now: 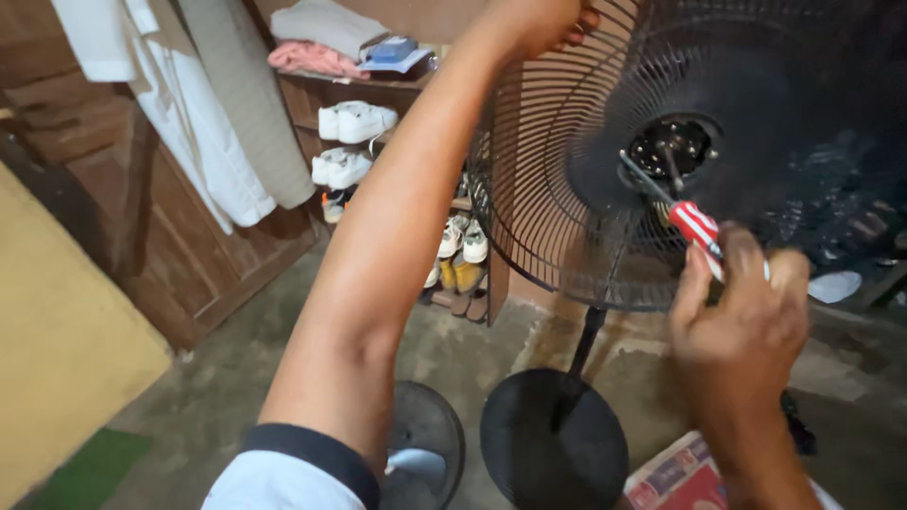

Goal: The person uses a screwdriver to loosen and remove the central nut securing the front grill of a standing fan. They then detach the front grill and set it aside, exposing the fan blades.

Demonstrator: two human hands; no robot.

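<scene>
A black pedestal fan (661,179) is seen from above, its rear wire guard (539,189) bare at the front and its round base (553,439) resting on the concrete floor (236,378). The top rim of the guard is gripped by the left hand (543,21), whose fingers are curled around the wires at the upper edge of the view; the arm stretches up across the middle of the picture. A screwdriver (685,215) with a red and white handle is held in the right hand (737,316), the fingers closed around the handle at the lower right. Its metal shaft is pointed up and to the left, with the tip placed at the motor hub (673,144) in the centre of the guard, beside the bare spindle.

A second round dark part (425,444) is lying on the floor just beside the fan base, partly hidden by the left arm. A red cardboard box (675,477) is seen at the bottom edge. Behind the fan, a wooden shelf (312,113) is stacked with white sneakers (354,121) and folded cloth, and white garments (189,104) are hung against the wooden wall.
</scene>
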